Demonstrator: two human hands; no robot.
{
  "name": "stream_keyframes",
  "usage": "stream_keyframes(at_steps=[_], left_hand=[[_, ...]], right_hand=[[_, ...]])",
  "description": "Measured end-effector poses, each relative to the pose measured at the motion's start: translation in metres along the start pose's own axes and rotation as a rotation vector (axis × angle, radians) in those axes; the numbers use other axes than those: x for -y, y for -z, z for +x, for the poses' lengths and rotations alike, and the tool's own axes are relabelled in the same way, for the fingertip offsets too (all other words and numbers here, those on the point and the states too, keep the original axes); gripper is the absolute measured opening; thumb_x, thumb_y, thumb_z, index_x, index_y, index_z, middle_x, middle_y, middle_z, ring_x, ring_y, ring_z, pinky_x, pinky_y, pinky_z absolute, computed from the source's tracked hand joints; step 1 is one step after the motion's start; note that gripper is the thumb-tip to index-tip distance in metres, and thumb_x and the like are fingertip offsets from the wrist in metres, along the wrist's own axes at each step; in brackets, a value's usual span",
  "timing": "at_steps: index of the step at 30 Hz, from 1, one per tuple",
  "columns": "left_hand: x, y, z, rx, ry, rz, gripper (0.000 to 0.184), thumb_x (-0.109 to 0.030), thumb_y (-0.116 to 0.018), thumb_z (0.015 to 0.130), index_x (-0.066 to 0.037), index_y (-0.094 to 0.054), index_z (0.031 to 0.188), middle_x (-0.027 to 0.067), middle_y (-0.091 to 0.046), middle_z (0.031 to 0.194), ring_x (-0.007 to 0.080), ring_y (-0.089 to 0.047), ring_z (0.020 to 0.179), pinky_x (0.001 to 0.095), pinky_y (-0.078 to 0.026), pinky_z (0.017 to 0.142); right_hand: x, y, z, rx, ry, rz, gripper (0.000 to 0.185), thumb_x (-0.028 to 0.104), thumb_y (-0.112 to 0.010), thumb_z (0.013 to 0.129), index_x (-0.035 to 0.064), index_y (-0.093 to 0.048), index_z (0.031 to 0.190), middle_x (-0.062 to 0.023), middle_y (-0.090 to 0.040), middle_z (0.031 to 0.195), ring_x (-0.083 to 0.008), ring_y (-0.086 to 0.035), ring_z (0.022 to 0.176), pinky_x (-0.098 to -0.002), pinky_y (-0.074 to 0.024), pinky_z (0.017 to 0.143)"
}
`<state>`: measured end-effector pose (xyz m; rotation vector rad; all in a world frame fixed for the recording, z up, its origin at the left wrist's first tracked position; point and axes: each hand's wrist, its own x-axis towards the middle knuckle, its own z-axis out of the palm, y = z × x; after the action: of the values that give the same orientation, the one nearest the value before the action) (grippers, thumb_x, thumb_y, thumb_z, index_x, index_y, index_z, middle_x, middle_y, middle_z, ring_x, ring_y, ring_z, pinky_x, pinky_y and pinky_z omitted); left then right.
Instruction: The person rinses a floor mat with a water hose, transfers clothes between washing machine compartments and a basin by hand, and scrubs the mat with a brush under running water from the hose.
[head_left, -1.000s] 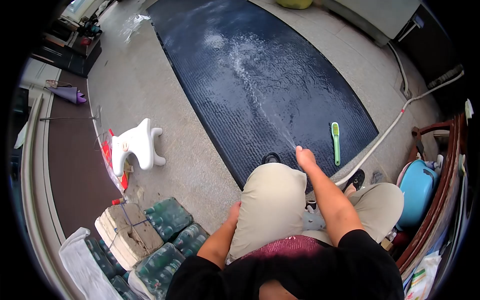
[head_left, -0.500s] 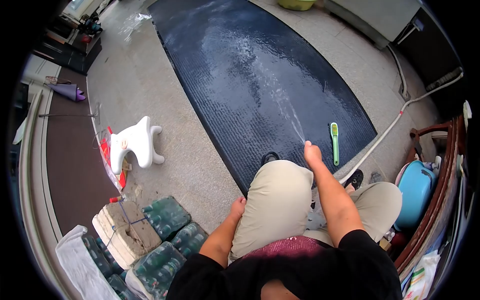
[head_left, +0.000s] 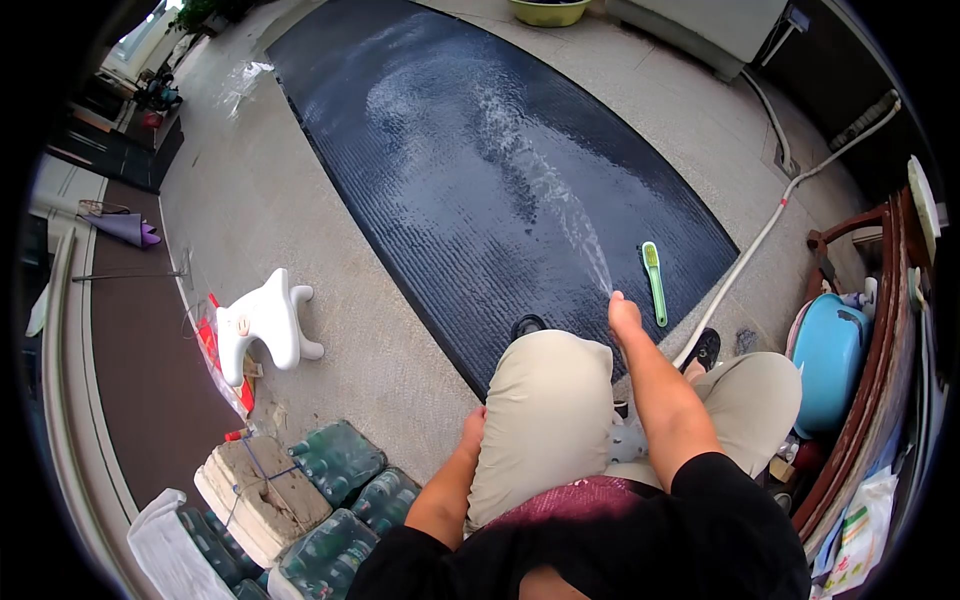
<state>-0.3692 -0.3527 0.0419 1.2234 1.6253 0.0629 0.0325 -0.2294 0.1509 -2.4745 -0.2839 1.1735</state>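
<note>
White stool (head_left: 270, 325): on bare floor (head_left: 370, 350), well apart from the black mat (head_left: 460, 270); probably parked clear of spray.
Bottle packs (head_left: 338, 462): grouped near the left elbow, off the mat, likely to stay dry.
Left hand (head_left: 474, 430): elbow bent, palm at outer side of left knee (head_left: 555, 370), probably for balance. Fingers mostly hidden; can't tell how far open, no object visible in it.
Black mat: flat, ribbed, wet; lies lengthwise ahead of the person, presumably so the jet covers it from one spot.
Water jet (head_left: 560, 200): runs forward-left from the right hand (head_left: 624, 312), lands on the mat.
Right hand: arm reaching forward past the knee, over near end of mat; fingers curled closed, apparently round the hose end, which the fist hides.
Green brush (head_left: 654, 285): on mat just beside right hand, within reach.
Pale hose (head_left: 745, 255): comes in from right past the mat's corner, kept mostly off it.
</note>
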Motion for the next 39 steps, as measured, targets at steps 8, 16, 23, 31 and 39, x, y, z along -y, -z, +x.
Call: stream_keyframes(at_steps=[8, 16, 23, 31, 39], left_hand=[[-0.031, -0.009, -0.024, 0.037, -0.013, -0.046, 0.040, -0.038, -0.058, 0.086, -0.003, -0.065, 0.104, 0.0190, -0.068, 0.102, 0.0310, -0.064, 0.095, 0.0406, -0.048, 0.084], [-0.016, -0.004, -0.012, 0.049, -0.016, 0.002, 0.040, -0.039, -0.058, 0.086, -0.003, -0.065, 0.104, 0.0191, -0.068, 0.102, 0.0309, -0.064, 0.096, 0.0405, -0.048, 0.084], [-0.013, -0.006, -0.009, 0.071, -0.023, 0.006, 0.041, -0.039, -0.058, 0.086, -0.003, -0.065, 0.104, 0.0191, -0.068, 0.102, 0.0308, -0.064, 0.096, 0.0405, -0.048, 0.084], [-0.006, -0.008, -0.008, 0.094, -0.034, 0.015, 0.041, -0.039, -0.058, 0.085, -0.003, -0.064, 0.104, 0.0191, -0.068, 0.102, 0.0307, -0.064, 0.096, 0.0405, -0.047, 0.084], [-0.002, -0.006, -0.009, 0.115, -0.033, 0.039, 0.042, -0.039, -0.058, 0.085, -0.003, -0.064, 0.105, 0.0191, -0.068, 0.102, 0.0306, -0.064, 0.096, 0.0404, -0.047, 0.084]], right_hand=[[-0.011, 0.010, 0.040, -0.129, -0.047, 0.178, 0.057, 0.048, -0.036, 0.090, -0.0008, -0.057, 0.069, -0.0127, -0.053, 0.055, -0.0263, -0.049, 0.041, -0.0423, -0.0387, 0.042], [0.010, 0.031, -0.006, -0.014, -0.085, 0.152, 0.062, 0.045, -0.039, 0.089, -0.0116, -0.065, 0.094, -0.0269, -0.066, 0.088, -0.0356, -0.066, 0.072, -0.0443, -0.0509, 0.064], [-0.039, -0.002, 0.055, -0.134, -0.005, 0.120, 0.058, 0.048, -0.037, 0.090, -0.0026, -0.059, 0.071, -0.0136, -0.054, 0.057, -0.0279, -0.051, 0.043, -0.0433, -0.0416, 0.042], [-0.017, 0.020, 0.036, -0.091, -0.064, 0.177, 0.064, 0.043, -0.036, 0.090, -0.0129, -0.062, 0.105, -0.0343, -0.058, 0.113, -0.0434, -0.055, 0.113, -0.0453, -0.0412, 0.097], [-0.004, 0.033, 0.000, -0.003, -0.136, 0.257, 0.064, 0.044, -0.036, 0.090, -0.0125, -0.062, 0.104, -0.0337, -0.059, 0.111, -0.0439, -0.057, 0.109, -0.0465, -0.0429, 0.095]])
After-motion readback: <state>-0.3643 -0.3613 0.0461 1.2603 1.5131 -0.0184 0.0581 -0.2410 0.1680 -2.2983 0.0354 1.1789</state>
